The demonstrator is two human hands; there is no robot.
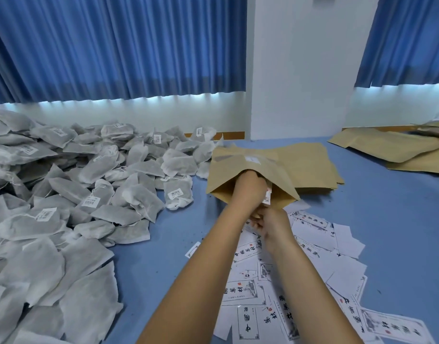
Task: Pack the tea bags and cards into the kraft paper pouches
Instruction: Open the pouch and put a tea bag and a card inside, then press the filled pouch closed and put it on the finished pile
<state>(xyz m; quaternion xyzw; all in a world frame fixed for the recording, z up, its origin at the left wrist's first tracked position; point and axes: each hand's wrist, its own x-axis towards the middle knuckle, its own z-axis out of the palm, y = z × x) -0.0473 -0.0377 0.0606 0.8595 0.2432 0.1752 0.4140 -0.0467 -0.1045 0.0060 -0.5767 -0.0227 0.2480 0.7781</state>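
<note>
A blue worktop point(163, 256) runs up to a white wall hung with blue curtains point(114, 45). On its left lies a loose heap of tea bags point(64, 194). They look light and soft, and the mesh will crumple, so each is best taken by its body rather than by string or label. In the middle a kraft pouch point(238, 162) lies with its mouth toward the person. It is thin, creasing paper, best held at the lip. The left hand point(249, 188) is pushed inside it, so I cannot tell how its fingers lie. A card point(267, 196) shows at the mouth. The right hand point(271, 225) sits just below the lip, fingers curled, but the left forearm hides their hold. Further right lie scattered cards point(312, 281), which are flat and slippery and easiest to lift by an edge. Behind is a stack of spare pouches point(312, 160), and more point(399, 150) are cut off at the far right.
</note>
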